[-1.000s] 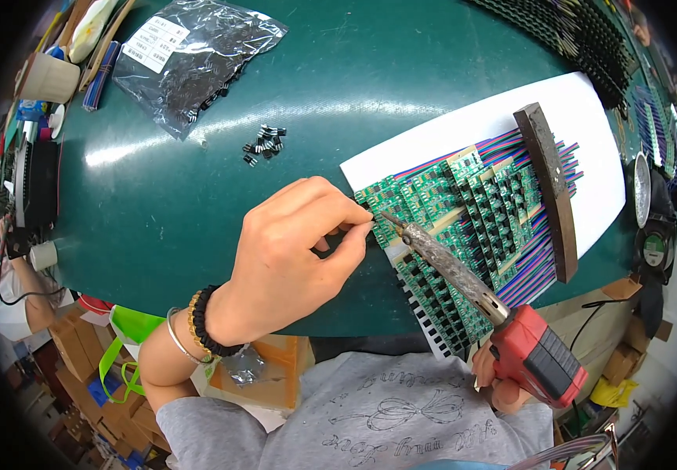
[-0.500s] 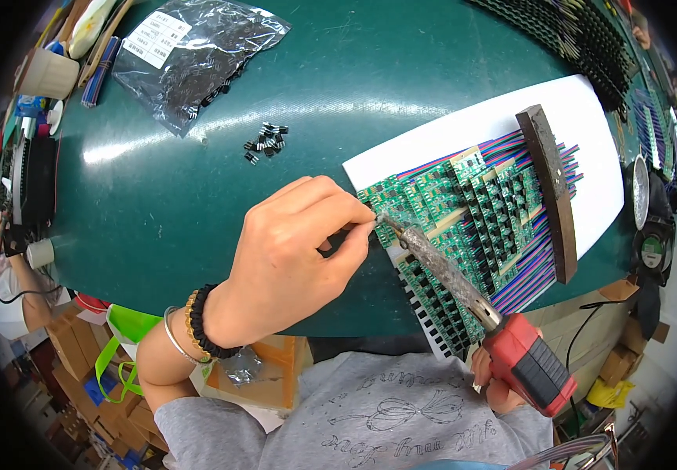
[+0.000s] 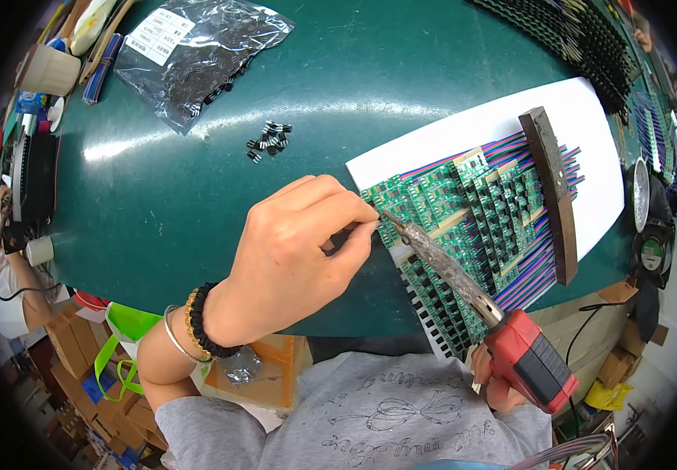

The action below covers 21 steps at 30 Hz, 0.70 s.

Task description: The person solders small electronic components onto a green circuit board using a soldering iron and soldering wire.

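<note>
My left hand (image 3: 299,254) is closed in a pinch at the left edge of a fan of green circuit boards (image 3: 425,196). Between thumb and forefinger is a tiny dark part, mostly hidden by the fingertips. The tip of a soldering iron (image 3: 452,270) meets the boards just right of those fingertips. My right hand (image 3: 495,384), low at the right, is wrapped round the iron's red and black handle, which covers part of it. A dark bar (image 3: 550,192) lies across the coloured wires of the boards, on a white sheet (image 3: 601,157).
Small black components (image 3: 269,141) with silver legs lie loose on the green table (image 3: 158,211). Behind them is a clear plastic bag (image 3: 197,63) of black parts. Black strips (image 3: 566,39) are stacked at the far right. Cardboard boxes (image 3: 80,345) stand below the table at left.
The iron's tip has shifted slightly right, away from my left fingertips, and the faint smoke around it has thinned. Both hands keep their grip.
</note>
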Tool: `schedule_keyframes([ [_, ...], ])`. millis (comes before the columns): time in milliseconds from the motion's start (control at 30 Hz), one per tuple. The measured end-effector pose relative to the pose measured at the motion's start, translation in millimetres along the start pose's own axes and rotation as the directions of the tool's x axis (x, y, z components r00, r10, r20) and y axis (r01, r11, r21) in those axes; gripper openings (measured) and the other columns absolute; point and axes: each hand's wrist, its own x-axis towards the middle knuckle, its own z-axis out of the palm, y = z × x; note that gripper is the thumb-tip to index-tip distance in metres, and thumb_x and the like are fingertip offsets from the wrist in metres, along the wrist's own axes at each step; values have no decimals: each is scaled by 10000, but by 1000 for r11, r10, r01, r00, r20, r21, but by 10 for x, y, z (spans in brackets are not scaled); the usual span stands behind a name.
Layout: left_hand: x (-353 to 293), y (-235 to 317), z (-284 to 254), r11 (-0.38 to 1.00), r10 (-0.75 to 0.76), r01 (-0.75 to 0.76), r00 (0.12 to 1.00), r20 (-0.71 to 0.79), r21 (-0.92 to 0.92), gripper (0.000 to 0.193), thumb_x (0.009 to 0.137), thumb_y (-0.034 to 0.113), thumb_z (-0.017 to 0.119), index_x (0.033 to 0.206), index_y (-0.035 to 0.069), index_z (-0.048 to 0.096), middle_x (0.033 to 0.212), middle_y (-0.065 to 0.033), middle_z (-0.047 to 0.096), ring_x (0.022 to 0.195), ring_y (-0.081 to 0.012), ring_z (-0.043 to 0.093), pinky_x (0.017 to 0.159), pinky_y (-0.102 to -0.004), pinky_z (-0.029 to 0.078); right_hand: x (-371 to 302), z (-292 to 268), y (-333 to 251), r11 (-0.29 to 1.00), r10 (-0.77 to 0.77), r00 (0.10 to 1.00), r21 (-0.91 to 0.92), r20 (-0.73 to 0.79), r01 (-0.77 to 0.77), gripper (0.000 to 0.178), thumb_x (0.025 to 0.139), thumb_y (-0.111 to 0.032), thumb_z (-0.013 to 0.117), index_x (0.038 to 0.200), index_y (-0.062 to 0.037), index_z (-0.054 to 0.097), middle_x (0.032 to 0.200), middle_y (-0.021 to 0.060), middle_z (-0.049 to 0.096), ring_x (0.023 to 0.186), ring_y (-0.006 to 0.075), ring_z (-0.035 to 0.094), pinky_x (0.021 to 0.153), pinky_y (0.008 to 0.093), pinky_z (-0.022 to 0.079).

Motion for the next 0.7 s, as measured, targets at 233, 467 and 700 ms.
schedule_keyframes([
  [233,25,-11,15,1000,10,-10,1000,18,11,116,738,-75,729,833,-13,703,745,-79,656,589,-129,622,504,-233,497,34,159,-208,997,8,982,71,-190,6,501,637,-301,946,839,-4,596,625,15,640,625,83,637,568,265,494],
  [467,25,8,2,1000,-6,6,1000,16,-1,118,736,-75,726,832,-10,704,743,-77,656,587,-128,626,507,-233,499,87,23,-55,962,-274,962,21,2,274,336,658,-258,886,688,-50,624,595,-14,588,563,87,586,532,241,457],
  [700,16,0,2,1000,-15,15,1000,19,4,117,735,-76,728,831,-14,705,744,-78,657,593,-127,631,507,-231,504,120,14,-237,998,63,997,1,40,-63,242,658,-189,858,703,-73,650,611,-16,632,565,83,608,528,242,456],
])
